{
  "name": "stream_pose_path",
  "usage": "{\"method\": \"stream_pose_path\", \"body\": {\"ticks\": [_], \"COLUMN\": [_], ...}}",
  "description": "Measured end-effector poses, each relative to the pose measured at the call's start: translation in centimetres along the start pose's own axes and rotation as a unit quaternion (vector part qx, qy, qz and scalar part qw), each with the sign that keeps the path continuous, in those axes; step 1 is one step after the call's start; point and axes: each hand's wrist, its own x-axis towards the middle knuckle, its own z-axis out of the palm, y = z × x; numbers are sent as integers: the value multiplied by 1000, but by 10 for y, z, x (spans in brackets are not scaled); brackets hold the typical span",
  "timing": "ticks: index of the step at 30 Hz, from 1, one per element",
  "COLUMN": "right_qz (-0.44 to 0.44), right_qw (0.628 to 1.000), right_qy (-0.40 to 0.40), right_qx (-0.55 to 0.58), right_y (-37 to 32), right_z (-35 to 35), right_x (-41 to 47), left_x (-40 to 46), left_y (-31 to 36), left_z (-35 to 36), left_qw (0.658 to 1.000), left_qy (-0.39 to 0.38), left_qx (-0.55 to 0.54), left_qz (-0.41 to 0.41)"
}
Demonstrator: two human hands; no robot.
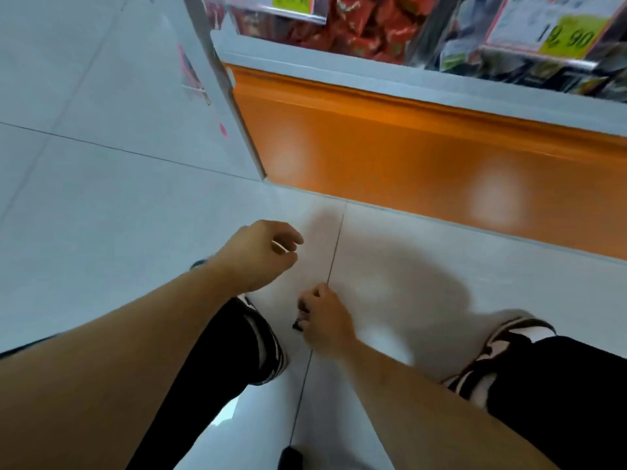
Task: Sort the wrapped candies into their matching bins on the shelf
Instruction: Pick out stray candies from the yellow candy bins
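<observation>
The right hand (324,320) is low over the pale tiled floor (101,205), its fingers curled in and pinching a small dark thing (299,325) that pokes out on the hand's left side; it is too small and blurred to tell whether it is a wrapped candy. The hand sits right on the dark grout line (334,252) that runs away from the person toward the orange kick panel (407,154) of the shelf.

The left hand (261,254) hangs just beyond and to the left of the right hand, nearer the orange panel, fingers loosely bent with a gap between thumb and forefinger, holding nothing. Both bare forearms reach in from the bottom of the view.

To either side of the right hand are the person's black trouser legs and dark-and-white sneakers: the left shoe (268,347) just beside the hand, the right shoe (502,347) well apart on the far side of a soft shadow on the tiles.

Above the orange panel runs a grey shelf edge (390,76), and above that sit the bins: one heaped with red-wrapped candies (356,25), and one further right with darker, mixed packets (475,52). A yellow price tag (573,35) hangs at the front of the right bin.
</observation>
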Motion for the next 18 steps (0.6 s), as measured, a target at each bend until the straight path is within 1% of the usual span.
{"method": "stream_pose_path", "body": {"ticks": [2,3,4,6,8,11,13,16,18], "right_qz": [1,19,45,86,86,32,-6,-76,-115], "right_qw": [1000,1000,998,982,961,925,904,884,882], "right_qy": [-10,-14,-13,7,34,86,131,219,272], "right_qx": [-27,-5,44,168,260,369,408,406,367], "right_y": [4,5,6,3,-7,-32,-50,-66,-73], "right_z": [-3,-9,-17,-46,-91,-179,-240,-320,-364], "right_x": [0,-2,-5,-14,-28,-57,-86,-137,-175], "left_x": [-1,-1,-2,-3,-7,-18,-33,-68,-96], "left_y": [-8,-9,-7,5,30,87,135,210,252], "left_z": [5,7,8,5,0,-16,-33,-60,-76], "left_qw": [1000,999,999,999,999,999,996,978,961], "left_qy": [-9,-13,-16,-14,-14,-33,-44,-29,-5], "left_qx": [15,22,27,32,28,3,-44,-162,-213], "left_qz": [-22,-29,-32,-27,-5,29,64,128,177]}}
